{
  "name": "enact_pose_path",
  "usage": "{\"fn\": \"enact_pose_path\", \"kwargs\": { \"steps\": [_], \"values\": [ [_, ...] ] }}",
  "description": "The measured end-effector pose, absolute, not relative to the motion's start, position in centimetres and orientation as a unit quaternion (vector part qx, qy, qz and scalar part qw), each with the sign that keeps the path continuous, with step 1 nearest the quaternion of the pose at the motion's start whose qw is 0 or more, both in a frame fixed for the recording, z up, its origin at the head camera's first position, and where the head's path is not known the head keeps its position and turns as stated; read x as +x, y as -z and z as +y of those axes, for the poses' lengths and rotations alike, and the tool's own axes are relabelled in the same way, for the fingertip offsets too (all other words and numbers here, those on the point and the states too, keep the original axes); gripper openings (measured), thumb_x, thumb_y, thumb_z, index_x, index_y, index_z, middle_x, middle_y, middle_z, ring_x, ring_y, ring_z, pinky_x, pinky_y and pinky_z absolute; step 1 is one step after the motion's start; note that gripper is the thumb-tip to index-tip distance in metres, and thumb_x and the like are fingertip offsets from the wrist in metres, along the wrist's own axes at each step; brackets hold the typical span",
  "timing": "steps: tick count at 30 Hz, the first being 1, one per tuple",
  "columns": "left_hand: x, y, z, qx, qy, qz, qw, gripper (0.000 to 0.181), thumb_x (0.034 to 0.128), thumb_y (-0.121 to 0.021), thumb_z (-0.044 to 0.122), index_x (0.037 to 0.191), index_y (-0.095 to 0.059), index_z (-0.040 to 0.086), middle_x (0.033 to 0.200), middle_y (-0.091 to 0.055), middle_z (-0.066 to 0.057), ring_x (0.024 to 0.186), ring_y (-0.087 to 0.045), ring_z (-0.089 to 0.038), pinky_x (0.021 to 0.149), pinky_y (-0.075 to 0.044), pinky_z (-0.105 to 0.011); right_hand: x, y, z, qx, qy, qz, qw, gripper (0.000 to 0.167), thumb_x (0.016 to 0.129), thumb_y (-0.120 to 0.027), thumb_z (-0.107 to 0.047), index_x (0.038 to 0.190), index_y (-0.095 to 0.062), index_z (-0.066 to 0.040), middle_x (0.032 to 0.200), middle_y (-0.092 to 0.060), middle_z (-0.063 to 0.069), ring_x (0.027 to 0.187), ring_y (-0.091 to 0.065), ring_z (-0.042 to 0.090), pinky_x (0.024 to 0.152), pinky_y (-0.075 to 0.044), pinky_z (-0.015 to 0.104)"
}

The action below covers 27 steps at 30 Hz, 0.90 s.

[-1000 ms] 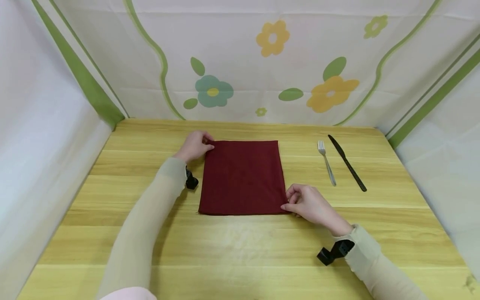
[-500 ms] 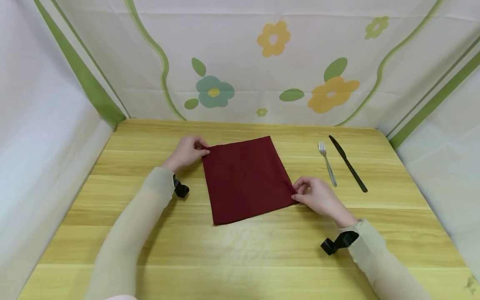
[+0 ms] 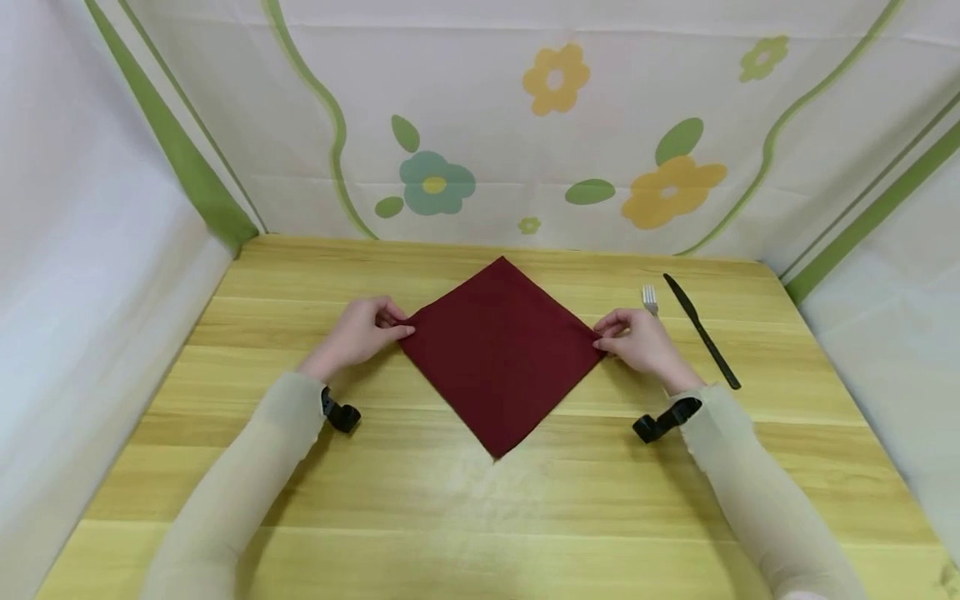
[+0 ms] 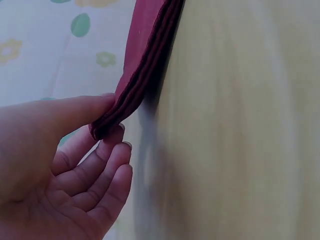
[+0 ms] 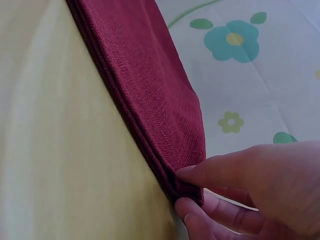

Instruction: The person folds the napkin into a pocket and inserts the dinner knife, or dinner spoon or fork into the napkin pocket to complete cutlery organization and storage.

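Observation:
A dark red cloth napkin (image 3: pixel 504 358), folded in several layers, lies as a diamond on the table with one corner toward the person. My left hand (image 3: pixel 362 332) pinches its left corner between thumb and fingers. On the opposite side, my right hand (image 3: pixel 636 340) pinches the right corner the same way. The left wrist view shows the stacked layers of the napkin (image 4: pixel 145 65) under the thumb, the corner lifted a little off the wood. In the right wrist view, thumb and fingertips hold the layered corner of the napkin (image 5: pixel 145 95).
A fork (image 3: pixel 650 298) lies just behind the right hand, its handle hidden by that hand. Right of it is a black knife (image 3: pixel 701 329). The wooden table (image 3: pixel 465 533) ends at a flowered curtain (image 3: pixel 495 100) at the back, with white cloth at both sides.
The napkin has turned anticlockwise from a square to a diamond. My left hand has moved toward the person and slightly left, my right hand away and slightly right, both still holding corners.

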State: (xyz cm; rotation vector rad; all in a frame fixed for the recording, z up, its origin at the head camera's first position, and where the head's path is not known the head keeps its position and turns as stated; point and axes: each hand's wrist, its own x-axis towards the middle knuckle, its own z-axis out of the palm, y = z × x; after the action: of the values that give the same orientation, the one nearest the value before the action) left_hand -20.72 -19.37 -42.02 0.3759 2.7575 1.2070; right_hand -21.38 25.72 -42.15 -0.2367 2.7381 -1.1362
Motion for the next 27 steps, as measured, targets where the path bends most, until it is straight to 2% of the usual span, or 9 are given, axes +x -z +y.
{"fn": "enact_pose_path", "kwargs": {
  "steps": [6,10,17,23,27],
  "values": [
    [-18.8,42.0,-19.3,0.125,-0.424,0.895,0.054,0.020,0.0957,-0.075,0.018,0.106,-0.067,0.004,0.097,-0.069,-0.007,0.087,-0.064,-0.022,0.079,-0.053,-0.038,-24.0,42.2,25.5,-0.089,0.350,0.931,0.056,0.016,0.094,-0.075,-0.009,0.107,-0.072,-0.002,0.094,-0.072,0.011,0.082,-0.063,0.025,0.069,-0.050,0.034],
    [-17.4,41.9,-18.8,0.132,-0.432,0.891,0.058,0.020,0.0967,-0.074,0.018,0.107,-0.065,0.004,0.096,-0.070,-0.006,0.085,-0.064,-0.021,0.076,-0.053,-0.038,-25.8,42.4,25.2,-0.079,0.343,0.935,0.036,0.016,0.094,-0.075,-0.011,0.108,-0.072,-0.003,0.096,-0.072,0.013,0.090,-0.063,0.029,0.078,-0.048,0.041],
    [-15.4,41.8,-17.9,0.141,-0.418,0.893,0.091,0.022,0.0942,-0.077,0.018,0.107,-0.065,0.003,0.096,-0.069,-0.003,0.087,-0.066,-0.018,0.077,-0.055,-0.037,-27.9,42.5,23.9,-0.029,0.349,0.937,0.008,0.023,0.093,-0.077,-0.017,0.112,-0.074,-0.005,0.100,-0.073,0.012,0.096,-0.065,0.030,0.090,-0.048,0.047],
    [-14.1,41.7,-17.2,0.147,-0.417,0.889,0.120,0.023,0.0930,-0.078,0.017,0.106,-0.064,0.004,0.093,-0.069,-0.001,0.083,-0.065,-0.017,0.075,-0.055,-0.036,-29.3,42.4,22.8,-0.015,0.378,0.926,-0.006,0.026,0.093,-0.076,-0.012,0.117,-0.074,-0.002,0.104,-0.074,0.015,0.097,-0.066,0.031,0.091,-0.050,0.045],
    [-13.4,41.7,-16.7,0.157,-0.427,0.880,0.139,0.023,0.0928,-0.078,0.015,0.106,-0.063,0.004,0.092,-0.068,0.000,0.082,-0.065,-0.016,0.073,-0.055,-0.036,-29.8,42.5,22.1,-0.019,0.410,0.912,-0.002,0.033,0.094,-0.074,-0.013,0.126,-0.071,-0.003,0.116,-0.072,0.014,0.099,-0.067,0.030,0.078,-0.052,0.038]
  ]
}}
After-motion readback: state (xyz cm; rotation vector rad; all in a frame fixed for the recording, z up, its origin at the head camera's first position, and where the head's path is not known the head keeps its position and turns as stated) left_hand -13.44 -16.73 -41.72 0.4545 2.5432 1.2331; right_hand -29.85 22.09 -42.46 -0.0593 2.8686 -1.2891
